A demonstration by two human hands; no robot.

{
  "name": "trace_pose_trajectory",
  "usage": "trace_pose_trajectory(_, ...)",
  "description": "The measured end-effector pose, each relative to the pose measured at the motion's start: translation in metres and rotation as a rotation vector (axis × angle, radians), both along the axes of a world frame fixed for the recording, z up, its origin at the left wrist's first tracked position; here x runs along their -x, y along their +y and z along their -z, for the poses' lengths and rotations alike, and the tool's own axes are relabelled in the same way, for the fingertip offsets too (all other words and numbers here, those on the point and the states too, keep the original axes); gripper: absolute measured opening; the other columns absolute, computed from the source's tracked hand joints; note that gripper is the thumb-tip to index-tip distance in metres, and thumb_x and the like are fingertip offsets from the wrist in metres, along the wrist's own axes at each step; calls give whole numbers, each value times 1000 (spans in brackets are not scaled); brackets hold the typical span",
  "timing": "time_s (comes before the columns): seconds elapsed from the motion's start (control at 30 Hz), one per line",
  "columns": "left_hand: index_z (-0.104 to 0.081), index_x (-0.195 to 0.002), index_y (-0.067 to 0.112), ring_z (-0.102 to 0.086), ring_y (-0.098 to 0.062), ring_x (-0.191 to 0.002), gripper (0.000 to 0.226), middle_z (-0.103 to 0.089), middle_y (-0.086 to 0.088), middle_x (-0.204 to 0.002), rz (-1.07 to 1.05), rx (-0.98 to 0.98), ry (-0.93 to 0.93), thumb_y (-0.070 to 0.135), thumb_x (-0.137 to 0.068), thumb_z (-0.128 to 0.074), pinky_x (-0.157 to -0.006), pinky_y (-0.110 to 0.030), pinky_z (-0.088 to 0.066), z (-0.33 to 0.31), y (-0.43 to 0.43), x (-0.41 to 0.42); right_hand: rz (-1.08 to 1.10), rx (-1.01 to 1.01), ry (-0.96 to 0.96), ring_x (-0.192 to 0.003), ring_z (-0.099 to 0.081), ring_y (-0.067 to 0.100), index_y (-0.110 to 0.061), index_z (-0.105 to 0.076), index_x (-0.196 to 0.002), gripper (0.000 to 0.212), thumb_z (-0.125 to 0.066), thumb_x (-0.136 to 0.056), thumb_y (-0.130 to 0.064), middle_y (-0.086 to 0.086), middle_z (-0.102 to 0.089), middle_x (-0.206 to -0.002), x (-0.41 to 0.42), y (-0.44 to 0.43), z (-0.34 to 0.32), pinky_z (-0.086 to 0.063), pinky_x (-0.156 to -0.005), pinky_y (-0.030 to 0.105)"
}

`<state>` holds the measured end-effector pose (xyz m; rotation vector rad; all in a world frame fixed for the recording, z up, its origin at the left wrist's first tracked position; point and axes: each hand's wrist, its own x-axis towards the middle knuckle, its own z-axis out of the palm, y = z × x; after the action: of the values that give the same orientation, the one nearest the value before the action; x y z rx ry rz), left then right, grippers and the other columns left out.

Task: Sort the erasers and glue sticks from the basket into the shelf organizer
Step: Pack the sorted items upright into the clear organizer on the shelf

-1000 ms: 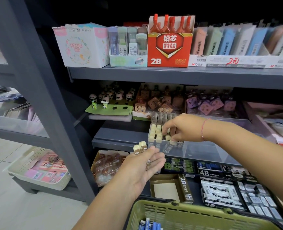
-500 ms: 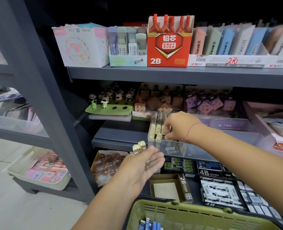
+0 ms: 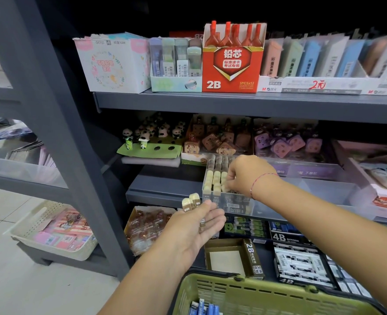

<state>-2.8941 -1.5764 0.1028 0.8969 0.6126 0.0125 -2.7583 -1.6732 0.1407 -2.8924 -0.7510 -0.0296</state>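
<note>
My left hand (image 3: 196,228) is held below the middle shelf and grips a few cream erasers (image 3: 190,202) with dark sleeves; two stick up past my thumb. My right hand (image 3: 244,175) reaches into the clear shelf organizer (image 3: 276,206), fingers curled down among the upright cream erasers (image 3: 214,180) packed in its left end. Whether it pinches one is hidden by the fingers. The green basket (image 3: 244,292) sits at the bottom edge, with blue-and-white items (image 3: 205,309) inside.
The shelf above carries a red 2B lead box (image 3: 232,64) and pastel packs. Behind the organizer stand panda figures (image 3: 151,135) and brown and purple novelty erasers. Below lie 2B and 4B eraser boxes (image 3: 301,267). A cream crate (image 3: 56,233) sits on the floor at left.
My right hand has shifted slightly left and deeper into the organizer's left end, wrist turning down. My left hand with its erasers has stayed almost still.
</note>
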Motion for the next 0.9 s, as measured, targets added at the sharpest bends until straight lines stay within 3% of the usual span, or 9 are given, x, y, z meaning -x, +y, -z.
trace_pose_trajectory(0.07,-65,-103,-8,-73,-26,-81,21,-73,-22,-90,0,-3,1,9,-92,-60,-69,-31,-61,0,0,0,8,22,30,-86,-63,27,-15,-65,-85,30,-69,-80,-44,4,-65,-87,2,2,-1,-53,-75,33)
trace_pose_trajectory(0.13,-65,-103,-8,-73,-25,-80,21,-73,-22,-90,1,-3,1,9,-92,-60,-69,-31,-61,0,0,-1,9,0,36,-87,-63,26,-14,-65,-87,38,-69,-78,-50,4,-65,-90,3,3,0,-53,-75,34)
trace_pose_trajectory(0.4,-64,-104,-9,-73,-26,-81,21,-73,-22,-90,-4,4,5,9,-93,-60,-70,-32,-60,-1,-1,0,-49,-80,207,-87,-66,25,-7,-71,-81,24,-69,-84,-31,8,-72,-94,3,1,-2,-54,-79,32)
trace_pose_trajectory(0.5,-64,-104,-9,-73,-26,-80,21,-73,-22,-90,-5,6,7,9,-93,-60,-70,-32,-60,-1,-1,-1,-49,-62,230,-75,-62,24,-3,-64,-73,21,-64,-84,-22,12,-70,-104,0,1,-2,-49,-68,28)
trace_pose_trajectory(0.57,-65,-103,-9,-73,-26,-81,21,-73,-22,-90,-4,6,9,9,-93,-60,-70,-33,-60,-1,-1,-1,-23,-61,216,-67,-52,17,0,-62,-73,19,-60,-82,-17,14,-69,-108,-2,2,-1,-45,-63,26)
trace_pose_trajectory(0.67,-65,-103,-9,-72,-27,-84,21,-73,-22,-90,-4,5,10,9,-93,-60,-70,-33,-60,-2,-1,-1,6,-111,201,-82,-68,24,7,-67,-94,25,-57,-82,-12,16,-67,-112,-4,2,3,-53,-67,29)
trace_pose_trajectory(0.73,-65,-103,-9,-72,-28,-84,21,-73,-22,-90,-6,6,13,8,-93,-60,-70,-33,-60,-2,-1,-1,11,-124,179,-90,-68,32,6,-69,-95,24,-55,-85,-11,16,-69,-108,-2,2,6,-50,-63,27)
trace_pose_trajectory(0.77,-65,-103,-9,-72,-28,-84,21,-73,-22,-90,-8,9,14,8,-92,-60,-70,-33,-60,-2,-1,-1,18,-127,160,-77,-66,27,4,-70,-94,23,-54,-86,-11,16,-70,-105,-1,2,8,-47,-61,26)
trace_pose_trajectory(0.9,-65,-103,-9,-72,-28,-85,20,-73,-23,-90,-12,15,16,8,-92,-61,-71,-33,-60,-3,-2,0,59,-132,19,-85,-65,25,-8,-66,-91,10,-61,-84,-13,8,-70,-93,0,2,9,-54,-72,33)
